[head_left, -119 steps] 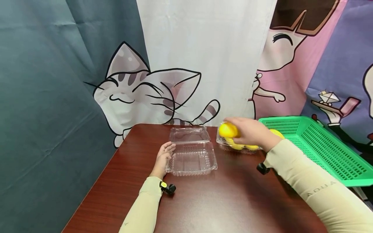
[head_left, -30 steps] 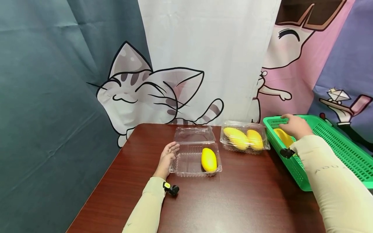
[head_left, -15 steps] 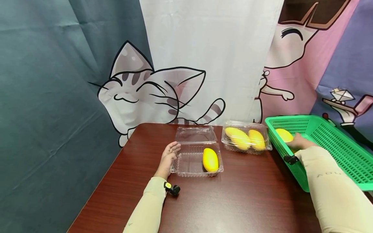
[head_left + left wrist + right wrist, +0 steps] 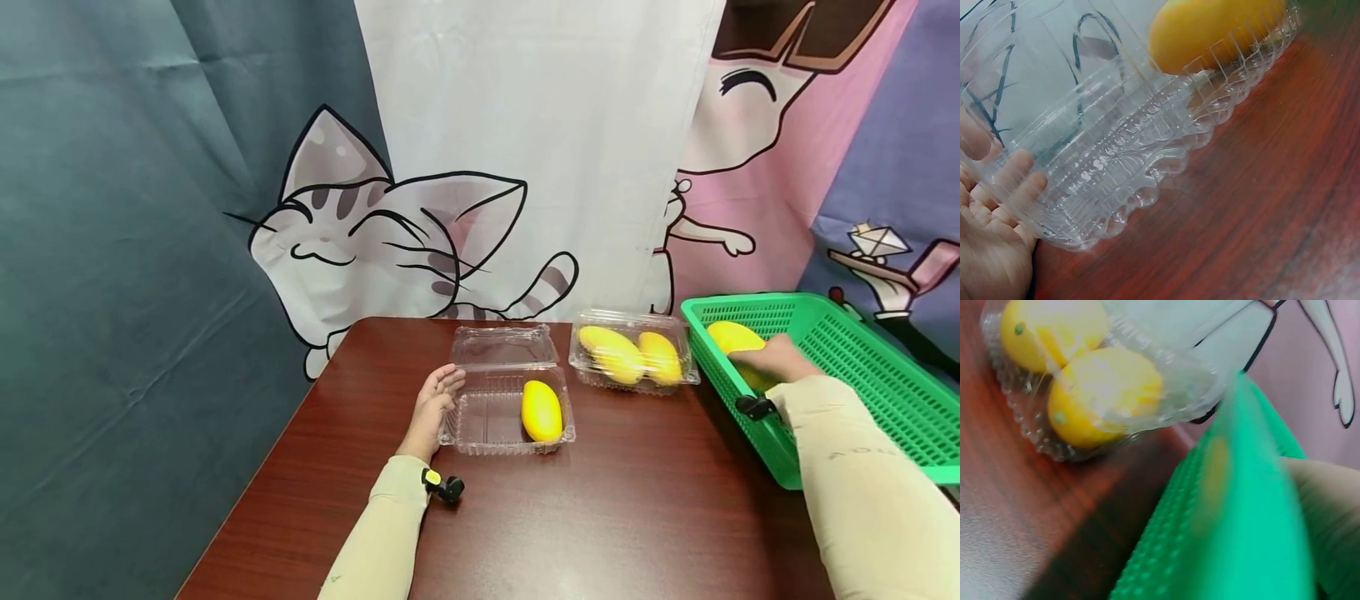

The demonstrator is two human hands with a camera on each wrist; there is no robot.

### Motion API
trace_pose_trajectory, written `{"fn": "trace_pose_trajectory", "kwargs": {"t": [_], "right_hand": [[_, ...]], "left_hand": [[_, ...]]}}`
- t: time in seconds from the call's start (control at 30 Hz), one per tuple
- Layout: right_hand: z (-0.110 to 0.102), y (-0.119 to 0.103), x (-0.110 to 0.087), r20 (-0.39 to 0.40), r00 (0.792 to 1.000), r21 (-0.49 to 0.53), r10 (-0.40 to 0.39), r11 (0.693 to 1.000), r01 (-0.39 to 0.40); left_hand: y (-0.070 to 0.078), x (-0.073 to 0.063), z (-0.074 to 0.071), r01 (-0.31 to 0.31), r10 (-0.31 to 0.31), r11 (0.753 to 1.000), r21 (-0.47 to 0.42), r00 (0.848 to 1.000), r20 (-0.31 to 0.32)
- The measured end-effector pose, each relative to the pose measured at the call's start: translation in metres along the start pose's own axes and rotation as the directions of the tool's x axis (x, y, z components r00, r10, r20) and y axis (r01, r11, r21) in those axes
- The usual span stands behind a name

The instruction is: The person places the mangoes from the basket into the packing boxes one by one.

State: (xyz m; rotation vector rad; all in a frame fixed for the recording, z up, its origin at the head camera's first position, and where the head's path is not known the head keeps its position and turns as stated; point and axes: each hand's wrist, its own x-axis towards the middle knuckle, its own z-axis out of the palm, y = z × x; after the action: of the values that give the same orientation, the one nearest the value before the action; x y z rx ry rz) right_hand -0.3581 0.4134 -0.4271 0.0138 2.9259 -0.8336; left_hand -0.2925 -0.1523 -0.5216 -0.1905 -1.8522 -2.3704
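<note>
A clear plastic clamshell container (image 4: pixel 483 417) lies with its lid (image 4: pixel 502 348) folded back on the table. One yellow mango (image 4: pixel 542 411) rests in its right half. My left hand (image 4: pixel 433 408) touches the container's left side, fingers extended; in the left wrist view the fingertips (image 4: pixel 1035 181) show against the clear plastic. Inside the green basket (image 4: pixel 862 379), my right hand (image 4: pixel 780 360) grips a yellow mango (image 4: pixel 731 335) near the left wall. The right wrist view shows only part of that hand (image 4: pixel 1329 512), its fingers hidden behind the basket wall.
A second, closed clamshell (image 4: pixel 633 350) holding two mangoes stands between the open container and the basket. The brown wooden table (image 4: pixel 585 517) extends in front. A printed curtain (image 4: pixel 525 108) hangs behind the table's back edge.
My right hand released a mango in the open container, went over to the basket and took hold of another, now slightly raised. The left hand has stayed at the container's side.
</note>
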Motion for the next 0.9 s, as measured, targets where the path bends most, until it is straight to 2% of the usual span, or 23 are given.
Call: {"fn": "trace_pose_trajectory", "kwargs": {"t": [0.1,0.37,0.53,0.6,0.77,0.9], "right_hand": [[-0.009,-0.003,-0.004,-0.031,1.000,0.026,-0.003,1.000,0.004],[-0.032,-0.013,-0.016,-0.113,0.990,0.016,-0.081,0.996,0.083],[-0.041,-0.022,-0.024,-0.199,0.969,0.002,-0.145,0.989,0.148],[-0.044,-0.027,-0.028,-0.231,0.963,0.009,-0.143,0.989,0.149],[-0.048,-0.043,-0.038,-0.300,0.951,0.041,-0.076,0.995,0.092],[-0.050,-0.064,-0.043,-0.343,0.932,0.017,-0.115,0.991,0.129]], "left_hand": [[0.000,-0.001,0.000,-0.002,0.002,1.000,-0.005,1.000,-0.001],[0.000,-0.002,-0.003,0.010,-0.010,1.000,0.020,1.000,0.005],[0.001,-0.002,-0.003,0.019,-0.019,1.000,0.025,1.000,0.003],[0.001,-0.002,-0.004,0.025,-0.025,0.999,0.028,1.000,0.001],[0.000,-0.001,-0.005,0.026,-0.026,0.999,0.033,1.000,0.001],[0.001,-0.001,-0.004,0.036,-0.036,0.999,0.033,0.999,0.000]]}}
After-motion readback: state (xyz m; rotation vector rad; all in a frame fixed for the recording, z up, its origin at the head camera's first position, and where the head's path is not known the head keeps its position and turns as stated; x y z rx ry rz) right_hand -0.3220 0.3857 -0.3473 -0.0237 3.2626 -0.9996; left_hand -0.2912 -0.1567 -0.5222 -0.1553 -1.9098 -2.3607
